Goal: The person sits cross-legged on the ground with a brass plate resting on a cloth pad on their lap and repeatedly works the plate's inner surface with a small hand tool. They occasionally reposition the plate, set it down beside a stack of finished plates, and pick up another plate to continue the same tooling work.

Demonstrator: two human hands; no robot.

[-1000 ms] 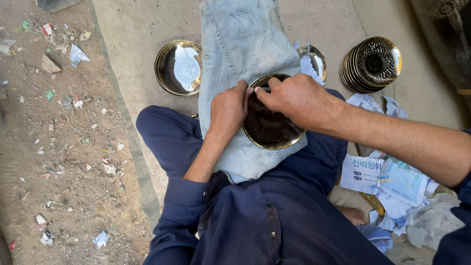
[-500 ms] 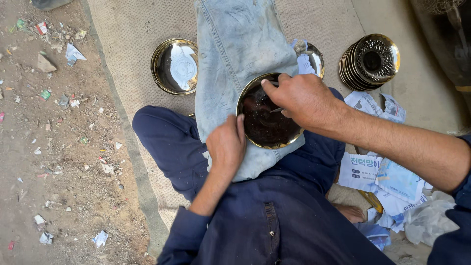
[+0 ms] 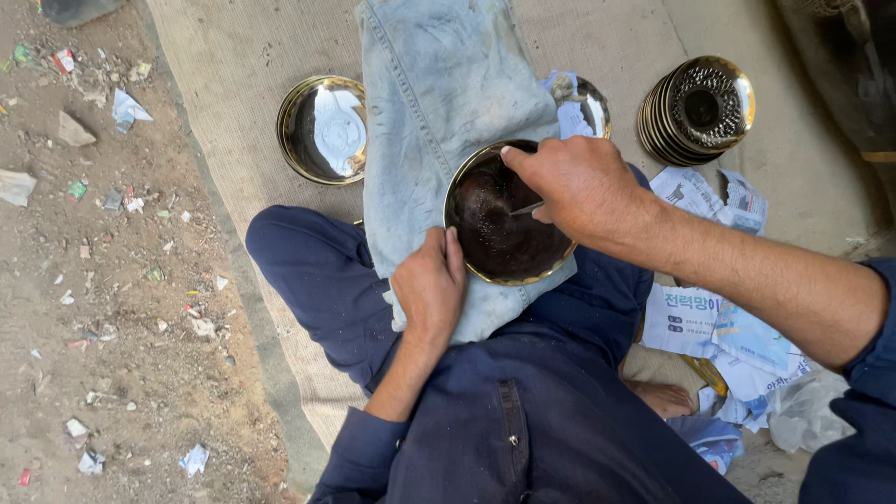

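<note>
The person sat on the ground in dark blue clothes (image 3: 523,439), looking down at their own lap. A bare foot (image 3: 665,396) peeked out near the right knee.

The left hand (image 3: 429,287) lay flat on a pale blue denim cloth (image 3: 439,112) that was spread over the lap. Its fingers were curled and pressed down on the cloth, just beside the rim of a round brass bowl (image 3: 504,233). The fingertips touched the bowl's edge or came very close to it; which one was hard to see.

The bowl sat on the cloth, on the lap, between the two hands. Its inside looked dark and dirty, and its rim was shiny gold.

The right hand (image 3: 579,187) was over the far right side of the bowl. Its fingers were closed around a thin metal tool (image 3: 525,209), and the tip of the tool pointed into the dark inside of the bowl.

To the right of the lap lay some printed papers (image 3: 709,317) and a crumpled plastic bag (image 3: 803,415).

Farther away, on a woven mat (image 3: 224,56), sat a shiny brass bowl (image 3: 325,129). Another shiny bowl (image 3: 581,105) peeked out from behind the cloth. A stack of brass bowls (image 3: 698,110) leaned on its side, well apart to the right. Dirt with bits of litter (image 3: 84,233) lay off to the left.
</note>
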